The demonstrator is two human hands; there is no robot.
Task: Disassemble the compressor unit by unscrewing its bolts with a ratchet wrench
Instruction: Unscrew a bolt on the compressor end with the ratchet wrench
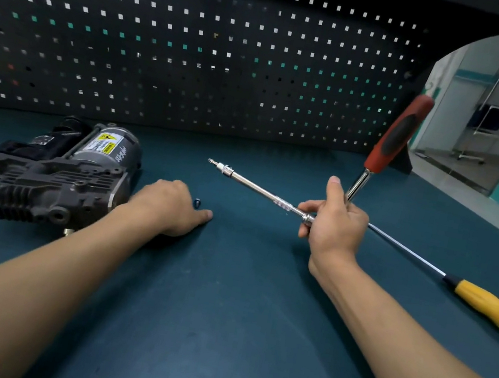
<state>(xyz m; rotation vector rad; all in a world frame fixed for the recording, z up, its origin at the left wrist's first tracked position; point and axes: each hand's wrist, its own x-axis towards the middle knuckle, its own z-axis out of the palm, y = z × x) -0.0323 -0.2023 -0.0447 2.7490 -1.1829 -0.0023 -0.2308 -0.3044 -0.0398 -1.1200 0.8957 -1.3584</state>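
On bench left: grey finned compressor unit (58, 170), yellow warning label.

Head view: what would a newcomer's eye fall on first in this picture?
The ratchet wrench stands out: the right hand grips it at centre right, red handle up, its long chrome bar pointing left. At the left lies the dark compressor unit with a yellow warning label, the left hand resting on the table beside it. A yellow-handled screwdriver lies at the right edge.
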